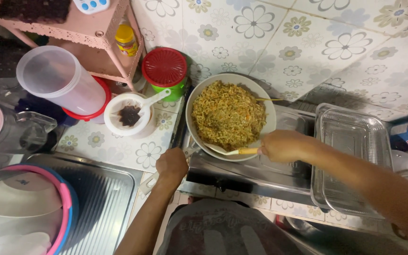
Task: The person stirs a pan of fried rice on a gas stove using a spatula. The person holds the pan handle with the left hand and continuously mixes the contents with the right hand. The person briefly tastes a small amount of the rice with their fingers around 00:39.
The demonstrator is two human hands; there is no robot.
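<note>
Pan (270, 106) of noodles (228, 114), seemingly cooked through, unserved; right hand (282, 145) clasping spatula (227, 151) at near rim, left hand (172, 164) clenched on pan handle.

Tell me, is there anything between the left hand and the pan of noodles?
Nothing visible. The left hand sits at the pan's near-left edge, apparently on its handle. The right hand holds a spatula in the noodles.
</note>
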